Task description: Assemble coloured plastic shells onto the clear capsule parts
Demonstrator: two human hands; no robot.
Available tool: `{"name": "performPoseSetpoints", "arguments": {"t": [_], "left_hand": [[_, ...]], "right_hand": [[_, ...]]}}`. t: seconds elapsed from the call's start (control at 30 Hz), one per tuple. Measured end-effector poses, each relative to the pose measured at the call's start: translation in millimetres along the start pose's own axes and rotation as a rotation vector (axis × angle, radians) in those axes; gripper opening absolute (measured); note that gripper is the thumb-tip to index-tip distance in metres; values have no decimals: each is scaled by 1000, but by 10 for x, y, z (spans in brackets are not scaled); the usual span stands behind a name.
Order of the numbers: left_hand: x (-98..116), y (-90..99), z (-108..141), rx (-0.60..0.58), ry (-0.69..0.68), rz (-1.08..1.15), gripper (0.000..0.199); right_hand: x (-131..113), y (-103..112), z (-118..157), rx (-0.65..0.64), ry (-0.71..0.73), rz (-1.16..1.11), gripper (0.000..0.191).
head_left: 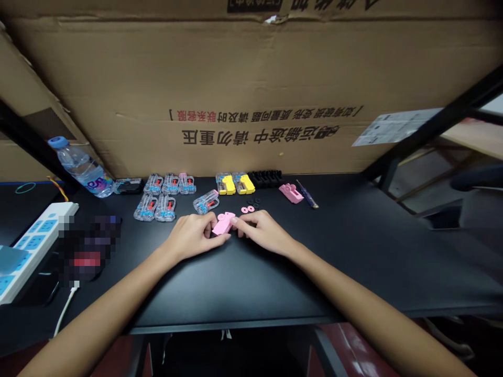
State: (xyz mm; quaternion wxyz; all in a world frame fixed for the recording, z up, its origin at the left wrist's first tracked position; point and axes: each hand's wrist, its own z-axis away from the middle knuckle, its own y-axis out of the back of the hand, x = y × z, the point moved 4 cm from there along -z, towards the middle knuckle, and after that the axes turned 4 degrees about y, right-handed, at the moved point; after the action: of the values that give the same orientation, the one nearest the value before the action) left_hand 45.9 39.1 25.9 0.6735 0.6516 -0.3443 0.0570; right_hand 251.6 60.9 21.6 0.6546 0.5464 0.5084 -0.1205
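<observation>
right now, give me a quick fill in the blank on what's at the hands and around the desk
The left hand and the right hand both touch a plastic piece coloured ____.
Just beyond it lie ____ small rings of the same colour.
The water bottle has a ____ cap.
The desk beneath them is ____.

Missing words: pink, two, blue, black.

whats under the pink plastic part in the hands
Black desk shows around the pink plastic part, between the left hand and right hand; the spot directly beneath it is covered.
</observation>
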Motion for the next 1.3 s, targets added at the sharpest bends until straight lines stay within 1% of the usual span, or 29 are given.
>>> {"name": "performPoseSetpoints", "arguments": {"t": [0.07, 0.17, 0.27, 0.37, 0.43, 0.5, 0.6, 0.7, 0.77, 0.9, 0.93, 1.03, 1.1, 1.17, 1.3], "left_hand": [[32, -10, 0, 2, -22, 23, 39], [92, -7, 3, -19, -86, 22, 39], [135, 20, 8, -36, -158, -16, 27], [142, 101, 9, 23, -198, -66, 16], [110, 186, 2, 110, -177, -101, 15], [49, 263, -9, 188, -135, -139, 17], [-73, 309, -29, 229, -92, -186, 24], [-180, 272, -43, 196, -77, -228, 35], [-206, 239, -44, 163, -76, -254, 39], [-142, 238, -38, 135, -77, -248, 25], [-122, 248, -37, 140, -71, -236, 24], [-106, 268, -36, 171, -36, -206, 32], [-134, 259, -36, 191, -8, -201, 37], [-172, 235, -37, 187, 20, -199, 41], [-189, 189, -27, 118, 55, -151, 52]], "right_hand": [[-24, -28, 5, -9, 6, -4, 54], [-53, -14, 1, 45, 23, 15, 51], [-63, 35, -13, 98, 45, 45, 45], [-47, 95, -17, 153, 34, 70, 36], [-28, 122, -12, 175, 11, 51, 33], [-10, 123, -7, 154, 0, 7, 33], [7, 109, -8, 108, 12, -25, 35], [9, 128, -13, 129, 31, 21, 36], [2, 150, -14, 157, 33, 45, 35], [-13, 181, -5, 219, 38, 25, 31], [-13, 183, -3, 233, 46, 10, 31], [-1, 183, -2, 262, 65, -24, 33], [9, 176, -7, 264, 62, -50, 34], [9, 168, -13, 257, 54, -85, 35], [-7, 143, -21, 207, 49, -162, 35]]}}
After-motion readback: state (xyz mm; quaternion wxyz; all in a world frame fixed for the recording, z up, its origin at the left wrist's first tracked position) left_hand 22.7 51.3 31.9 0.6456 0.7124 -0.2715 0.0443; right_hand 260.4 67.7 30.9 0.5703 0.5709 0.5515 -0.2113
